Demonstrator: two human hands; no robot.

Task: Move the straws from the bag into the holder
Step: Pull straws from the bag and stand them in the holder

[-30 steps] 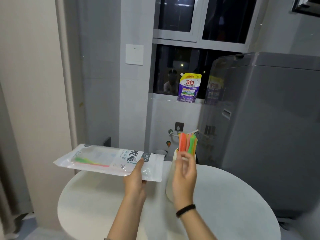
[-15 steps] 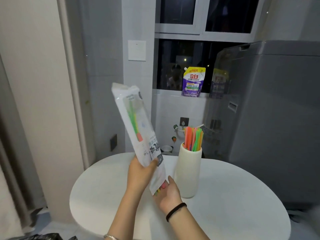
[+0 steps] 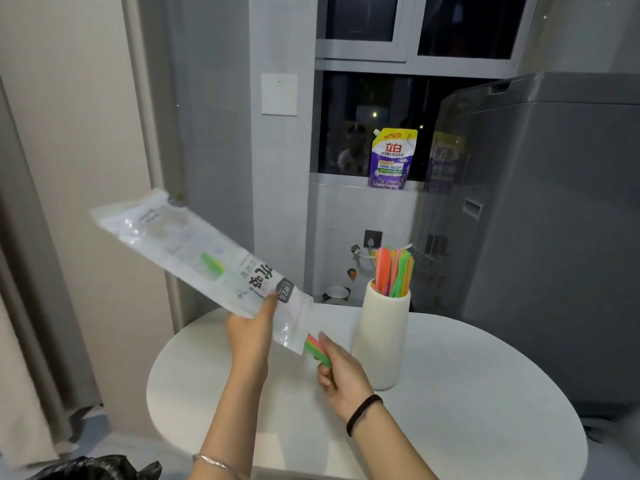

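Observation:
My left hand [image 3: 250, 332] grips a long clear plastic bag [image 3: 194, 251] near its open lower end, tilted up to the left above the round white table [image 3: 467, 393]. A few green and pink straws [image 3: 316, 348] stick out of the bag's mouth, and my right hand [image 3: 341, 374] is shut on their ends. Inside the bag I see the green far ends of the straws [image 3: 212, 264]. A white cylindrical holder [image 3: 382, 336] stands upright on the table just right of my right hand, with several orange, pink and green straws [image 3: 394, 270] in it.
A large grey appliance [image 3: 554, 237] stands close behind and to the right of the table. A purple detergent pouch [image 3: 392, 158] sits on the window sill. A curtain [image 3: 38, 306] hangs at left, and a black plastic bag [image 3: 93, 467] lies at the bottom left.
The bag has swung from nearly upright to a lower slant toward the left. My right hand, earlier under its mouth, now grips the straw ends coming out.

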